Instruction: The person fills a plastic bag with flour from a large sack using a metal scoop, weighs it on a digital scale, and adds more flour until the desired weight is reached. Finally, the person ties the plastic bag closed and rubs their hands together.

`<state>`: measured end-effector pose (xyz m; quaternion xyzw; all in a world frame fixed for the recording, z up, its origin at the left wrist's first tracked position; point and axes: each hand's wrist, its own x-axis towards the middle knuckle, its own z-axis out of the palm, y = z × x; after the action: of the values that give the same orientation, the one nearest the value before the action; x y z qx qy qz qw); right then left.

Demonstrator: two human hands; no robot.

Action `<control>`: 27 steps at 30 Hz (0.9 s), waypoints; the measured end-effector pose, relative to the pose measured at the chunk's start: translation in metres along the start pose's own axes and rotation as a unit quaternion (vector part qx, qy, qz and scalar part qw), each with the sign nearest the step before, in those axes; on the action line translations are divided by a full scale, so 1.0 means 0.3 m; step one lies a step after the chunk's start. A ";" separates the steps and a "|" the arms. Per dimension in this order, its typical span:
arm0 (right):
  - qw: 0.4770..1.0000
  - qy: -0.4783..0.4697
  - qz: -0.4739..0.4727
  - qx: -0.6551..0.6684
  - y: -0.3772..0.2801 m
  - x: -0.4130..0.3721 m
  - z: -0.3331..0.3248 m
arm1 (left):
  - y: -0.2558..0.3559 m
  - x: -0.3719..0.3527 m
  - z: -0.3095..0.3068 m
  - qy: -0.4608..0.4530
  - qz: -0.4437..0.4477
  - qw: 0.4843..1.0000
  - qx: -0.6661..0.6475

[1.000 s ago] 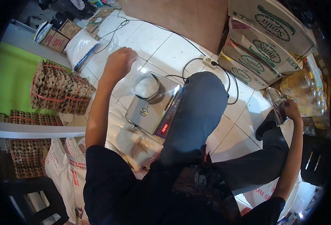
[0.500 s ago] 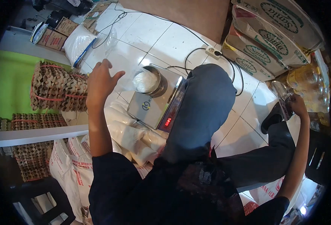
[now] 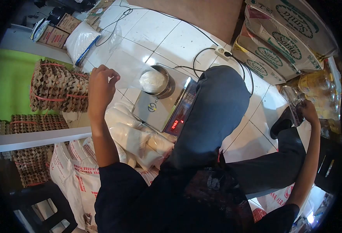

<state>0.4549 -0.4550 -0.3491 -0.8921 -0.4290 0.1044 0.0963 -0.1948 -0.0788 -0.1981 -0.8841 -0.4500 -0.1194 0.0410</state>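
My left hand [image 3: 103,87] is closed in a pinch on the upper edge of a clear plastic bag [image 3: 134,72]. The bag's lower part, filled with something white, sits in a round metal pot [image 3: 166,86]. That pot stands on a digital scale [image 3: 151,110] with lit red digits. Out to the right, my right hand [image 3: 309,112] grips what looks like a clear plastic scoop [image 3: 291,96], held beside my leg; its shape is partly hidden by the fingers. Filled bags of white contents [image 3: 134,138] lie beside the scale.
Bundled egg trays [image 3: 56,87] are stacked at left. White printed sacks [image 3: 76,171] stand below them. Cardboard cartons [image 3: 279,42] and bottles of yellow oil [image 3: 318,89] are at right. A power strip [image 3: 223,53] and cables lie on the tiled floor.
My left hand has gone from spread fingers to a pinch on the bag, which is now stretched up toward it. The scale's red digits have changed. My right hand stays about where it was.
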 end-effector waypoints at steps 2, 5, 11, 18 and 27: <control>1.000 -0.022 0.006 -0.005 -0.014 0.002 -0.010 | 0.019 -0.008 -0.028 -0.043 -0.022 0.999 -0.008; 0.998 -0.048 0.034 0.022 -0.062 -0.004 -0.034 | 0.065 -0.017 -0.045 -0.068 0.008 0.989 -0.134; 0.999 -0.036 0.016 0.025 -0.057 0.000 -0.021 | 0.007 -0.037 0.005 -0.040 -0.032 0.993 -0.102; 0.999 -0.041 0.012 0.010 0.001 0.011 -0.003 | -0.058 -0.015 -0.031 -0.051 -0.036 0.982 -0.178; 1.000 -0.015 -0.003 0.018 -0.021 0.009 -0.008 | -0.231 0.056 0.074 0.003 -0.046 0.997 0.061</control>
<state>0.4525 -0.4491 -0.3454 -0.8872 -0.4312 0.1250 0.1066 -0.2373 -0.0207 -0.2181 -0.8579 -0.4965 -0.0960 0.0912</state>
